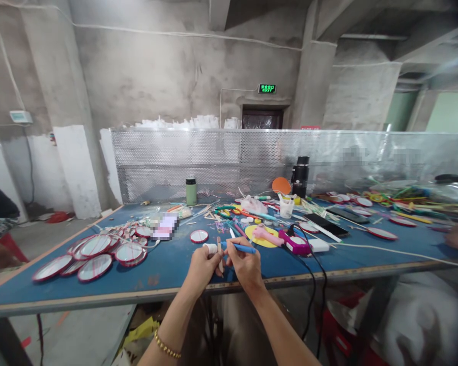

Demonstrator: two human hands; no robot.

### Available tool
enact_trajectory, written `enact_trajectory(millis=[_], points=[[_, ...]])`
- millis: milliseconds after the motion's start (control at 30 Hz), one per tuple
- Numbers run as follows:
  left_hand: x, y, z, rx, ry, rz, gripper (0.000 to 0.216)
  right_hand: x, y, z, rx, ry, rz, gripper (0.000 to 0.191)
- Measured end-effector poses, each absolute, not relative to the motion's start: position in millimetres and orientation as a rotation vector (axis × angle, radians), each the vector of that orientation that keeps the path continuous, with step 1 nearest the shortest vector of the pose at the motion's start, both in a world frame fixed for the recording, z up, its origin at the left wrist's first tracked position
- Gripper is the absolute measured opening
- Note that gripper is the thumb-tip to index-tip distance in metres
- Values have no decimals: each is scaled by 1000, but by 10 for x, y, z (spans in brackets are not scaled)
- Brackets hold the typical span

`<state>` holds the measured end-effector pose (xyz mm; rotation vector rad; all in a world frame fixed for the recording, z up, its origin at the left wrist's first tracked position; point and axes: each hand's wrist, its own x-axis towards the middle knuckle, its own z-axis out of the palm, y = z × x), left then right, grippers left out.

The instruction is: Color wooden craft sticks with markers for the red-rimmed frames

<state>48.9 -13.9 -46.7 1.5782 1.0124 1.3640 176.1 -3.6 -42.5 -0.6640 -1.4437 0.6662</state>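
Observation:
My left hand (206,264) is closed on a flat wooden craft stick (220,252), held near the table's front edge. Something white (210,248), perhaps a wrap or cover, sits at my left fingers; I cannot tell which. In my right hand (248,264) is a blue pen (242,247), its tip end at the stick. Just beyond my hands lies a small round red-rimmed disc (199,237). Right of the pen are a yellow disc (257,235) and a magenta tool (296,245) with a pink part.
Several red-rimmed discs (95,267) are heaped at the left, near a phone (165,226) on a cable. A green bottle (191,191) and a black flask (301,177) stand by the mesh divider (168,157). Dark cables (316,284) hang over the front edge.

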Motion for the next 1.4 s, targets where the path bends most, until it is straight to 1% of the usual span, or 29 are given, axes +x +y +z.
enact_trajectory(millis=[133,267,733,933,1233,1400], points=[[497,-139,-459,1574,990,1371,34,1747,-18,-431,-642,-1466,676,28],[503,-142,-449,1580,984,1372,38,1745,-9,-431,-644,-1476,700,26],[483,-127,-479,1593,1003,1361,33,1765,11,-473,-639,-1486,647,26],[495,-140,-460,1594,1002,1369,35,1750,30,-470,-629,-1495,680,23],[487,-128,-483,1579,1031,1364,30,1768,-49,-414,-670,-1428,599,20],[488,-119,-492,1582,1019,1371,29,1769,-30,-438,-667,-1439,608,17]])
